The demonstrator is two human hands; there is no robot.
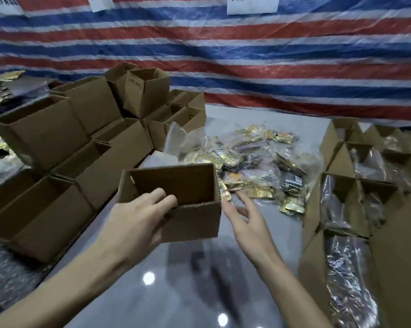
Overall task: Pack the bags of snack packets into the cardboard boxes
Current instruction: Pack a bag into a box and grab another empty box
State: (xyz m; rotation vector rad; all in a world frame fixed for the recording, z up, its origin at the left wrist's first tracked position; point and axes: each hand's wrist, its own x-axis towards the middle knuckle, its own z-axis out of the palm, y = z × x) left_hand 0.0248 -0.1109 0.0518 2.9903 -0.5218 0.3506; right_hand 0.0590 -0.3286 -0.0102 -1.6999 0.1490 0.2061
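Note:
My left hand [138,216] grips the near rim of a small open cardboard box [190,204], fingers curled inside it, and holds it above the grey floor. The box looks empty. My right hand [244,216] is stretched out just right of the box with fingers spread, holding nothing. Beyond it lies a heap of clear bags of snack packets [251,162], gold and dark wrappers showing through the plastic.
Several open empty boxes [64,147] are stacked at the left and rear left. Along the right stand boxes with bags inside [346,204]. A red, white and blue striped tarp [247,55] forms the back wall. Glossy grey floor [187,292] lies in front.

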